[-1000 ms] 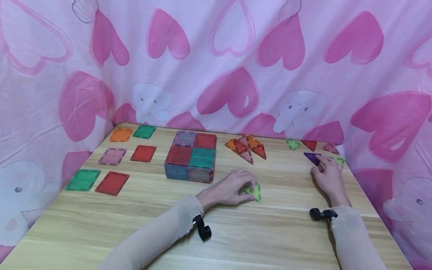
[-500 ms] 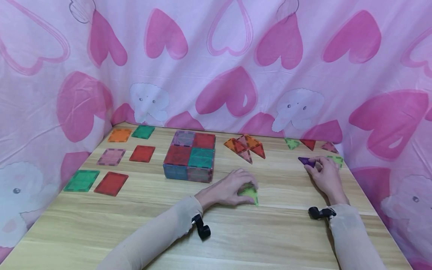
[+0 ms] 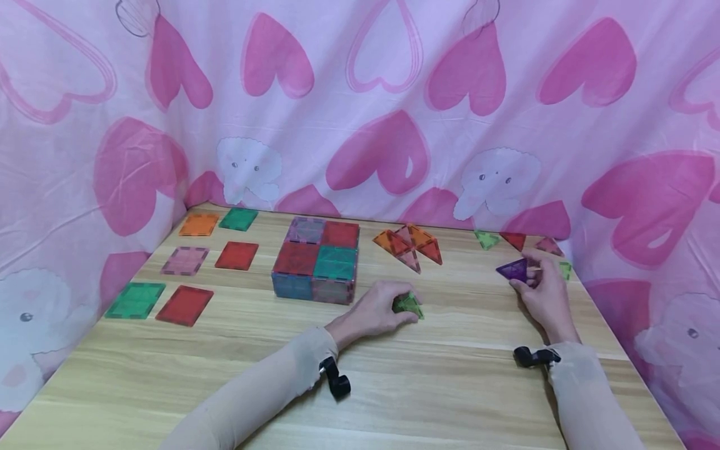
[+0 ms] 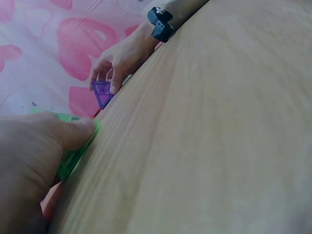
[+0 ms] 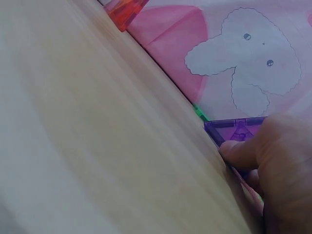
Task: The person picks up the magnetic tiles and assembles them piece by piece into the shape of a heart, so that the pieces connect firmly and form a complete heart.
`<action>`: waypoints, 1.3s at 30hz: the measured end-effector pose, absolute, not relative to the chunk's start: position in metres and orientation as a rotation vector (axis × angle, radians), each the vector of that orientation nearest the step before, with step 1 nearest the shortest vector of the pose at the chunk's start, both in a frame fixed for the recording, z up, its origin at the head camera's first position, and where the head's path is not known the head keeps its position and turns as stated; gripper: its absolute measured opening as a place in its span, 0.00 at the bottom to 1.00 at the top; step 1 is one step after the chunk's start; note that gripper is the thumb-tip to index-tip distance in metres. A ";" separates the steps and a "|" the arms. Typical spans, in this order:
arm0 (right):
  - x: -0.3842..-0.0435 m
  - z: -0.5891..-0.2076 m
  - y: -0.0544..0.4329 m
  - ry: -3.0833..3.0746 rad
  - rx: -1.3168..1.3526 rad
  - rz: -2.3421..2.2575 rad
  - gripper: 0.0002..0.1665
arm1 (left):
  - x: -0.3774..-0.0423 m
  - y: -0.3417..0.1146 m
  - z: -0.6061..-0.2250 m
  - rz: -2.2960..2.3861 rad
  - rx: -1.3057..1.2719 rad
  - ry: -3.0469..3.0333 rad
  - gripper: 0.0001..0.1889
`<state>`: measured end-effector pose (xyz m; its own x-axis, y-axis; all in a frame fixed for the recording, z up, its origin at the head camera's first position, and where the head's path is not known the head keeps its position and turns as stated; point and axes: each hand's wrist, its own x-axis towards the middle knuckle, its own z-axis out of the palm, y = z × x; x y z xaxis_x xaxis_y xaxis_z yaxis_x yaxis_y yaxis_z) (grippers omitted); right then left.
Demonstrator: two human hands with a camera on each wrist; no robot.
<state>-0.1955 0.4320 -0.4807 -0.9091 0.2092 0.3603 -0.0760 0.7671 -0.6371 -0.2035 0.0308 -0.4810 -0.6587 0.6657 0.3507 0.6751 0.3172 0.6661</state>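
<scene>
The left grip (image 3: 375, 306) is pinching a green triangular tile (image 3: 410, 306) over the middle of the surface (image 3: 450, 381), well apart from the right edge. The right grip (image 3: 547, 297) is pinching a purple triangular tile (image 3: 512, 270), tilted up, nearer that edge. Plain wood is stretching between both grips and back between the forearms. A boxy tile block (image 3: 306, 259) is standing just beside the left grip; orange and red triangles (image 3: 413, 242) are lying beyond, near the far edge.

Tiles (image 3: 237, 255) either side of a block (image 3: 334, 262)
</scene>
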 end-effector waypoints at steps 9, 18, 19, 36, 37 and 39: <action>-0.182 -0.484 0.416 -2.542 0.053 1.056 0.12 | -0.203 0.032 -0.481 -1.236 -1.073 -2.583 0.08; -0.168 -0.480 0.374 -2.514 0.237 1.399 0.12 | -0.204 0.030 -0.478 -1.214 -1.067 -2.585 0.08; -0.166 -0.479 0.369 -2.500 0.240 1.459 0.13 | -0.204 0.030 -0.478 -1.210 -1.071 -2.583 0.08; -0.149 -0.479 0.299 -2.422 0.478 1.768 0.09 | -0.208 0.030 -0.480 -1.198 -1.171 -2.567 0.07; -0.148 -0.479 0.296 -2.427 0.498 1.763 0.09 | -0.208 0.030 -0.480 -1.190 -1.178 -2.566 0.07; -0.147 -0.479 0.290 -2.438 0.513 1.753 0.09 | -0.208 0.030 -0.479 -1.182 -1.184 -2.565 0.07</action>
<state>-0.1473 0.2897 -0.4795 -0.9389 -0.2144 0.2693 -0.3235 0.2825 -0.9031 -0.2076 0.0302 -0.4794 -0.6983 0.6162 0.3642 0.6771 0.4037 0.6152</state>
